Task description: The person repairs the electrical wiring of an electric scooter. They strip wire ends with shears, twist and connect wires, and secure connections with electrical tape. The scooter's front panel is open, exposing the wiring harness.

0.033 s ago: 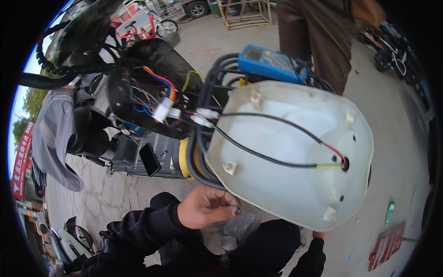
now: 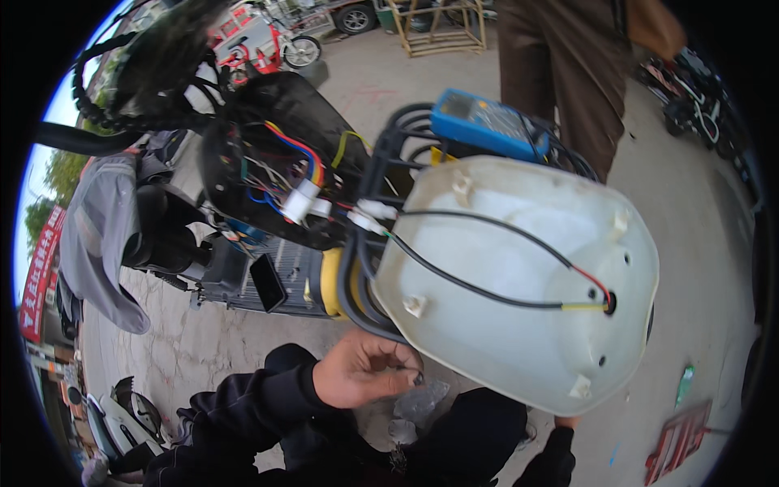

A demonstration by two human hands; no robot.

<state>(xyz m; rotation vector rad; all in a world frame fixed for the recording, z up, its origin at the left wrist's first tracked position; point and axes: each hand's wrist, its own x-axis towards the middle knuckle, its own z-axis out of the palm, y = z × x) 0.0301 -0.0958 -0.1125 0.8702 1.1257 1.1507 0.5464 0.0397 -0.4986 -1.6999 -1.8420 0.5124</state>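
Observation:
My left hand [image 2: 373, 369] is pinched on a small dark piece [image 2: 417, 379] just below the upturned white plastic housing [image 2: 503, 243]. Two dark cables [image 2: 479, 286] with red and yellow sleeves run from a hole in the housing to white connectors [image 2: 369, 213]. My right hand [image 2: 565, 421] is mostly hidden under the housing's lower edge, its fingers out of sight. Behind are an open black scooter panel with coloured wires [image 2: 300, 150], a black tube rack [image 2: 355, 304] and a blue meter [image 2: 487, 122]. A phone [image 2: 268, 282] lies on the footboard.
A person's legs in brown trousers [image 2: 560, 65] stand behind the rack. A grey cover [image 2: 109, 227] hangs at left. Parked two-wheelers [image 2: 690, 101], a wooden frame [image 2: 434, 24], a red case [image 2: 677, 442], a green bottle [image 2: 685, 383] and a plastic bag [image 2: 422, 398] are around.
The scene has shifted slightly down and right in the picture, with some blur. My left hand still pinches the small piece.

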